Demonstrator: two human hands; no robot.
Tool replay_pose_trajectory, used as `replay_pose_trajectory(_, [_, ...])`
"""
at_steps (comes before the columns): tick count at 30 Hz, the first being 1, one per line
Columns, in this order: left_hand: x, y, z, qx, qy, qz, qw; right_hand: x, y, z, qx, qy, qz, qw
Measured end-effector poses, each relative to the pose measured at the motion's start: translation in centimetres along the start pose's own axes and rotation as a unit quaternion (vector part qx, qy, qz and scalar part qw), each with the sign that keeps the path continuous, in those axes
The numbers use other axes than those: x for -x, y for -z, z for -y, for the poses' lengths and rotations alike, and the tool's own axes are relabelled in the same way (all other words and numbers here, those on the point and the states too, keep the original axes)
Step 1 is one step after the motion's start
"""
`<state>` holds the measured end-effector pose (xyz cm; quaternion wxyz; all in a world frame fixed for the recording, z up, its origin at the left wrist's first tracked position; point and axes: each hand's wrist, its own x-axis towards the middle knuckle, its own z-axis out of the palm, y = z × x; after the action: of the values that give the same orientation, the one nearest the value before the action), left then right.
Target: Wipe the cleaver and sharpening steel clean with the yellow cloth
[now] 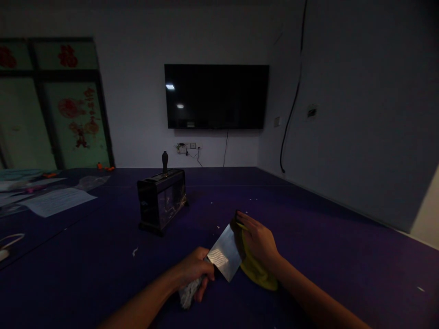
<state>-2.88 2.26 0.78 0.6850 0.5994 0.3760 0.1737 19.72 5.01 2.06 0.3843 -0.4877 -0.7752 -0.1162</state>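
My left hand (197, 269) is closed around the handle end of a cleaver (226, 252), whose broad shiny blade points up and to the right. A crumpled grey-white wad, paper or cloth (188, 292), sticks out below that hand. My right hand (259, 240) grips a yellow cloth (259, 272) and presses it against the blade's far end, covering that part. Beyond my hands stands a black knife block (161, 201) with a clear side. One dark handle (165, 160) rises from its top.
White paper sheets (60, 201) and clear plastic (91, 182) lie on the purple table (103, 269) at the left. Small white scraps (135, 251) dot the surface. A white cable (13, 237) rests at the left edge. A television (217, 96) hangs on the far wall.
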Motion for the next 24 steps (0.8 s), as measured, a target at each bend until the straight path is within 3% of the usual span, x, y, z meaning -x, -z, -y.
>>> replay_pose_trajectory(15, [0.36, -0.61, -0.47, -0.007, 0.005, -0.018, 1.000, -0.01, -0.11, -0.16, -0.006, -0.016, 0.001, 1.000])
replay_pose_trajectory(24, [0.19, -0.54, -0.16, 0.005, 0.001, -0.023, 1.000, 0.23, -0.22, 0.12, -0.033, 0.015, 0.001, 0.999])
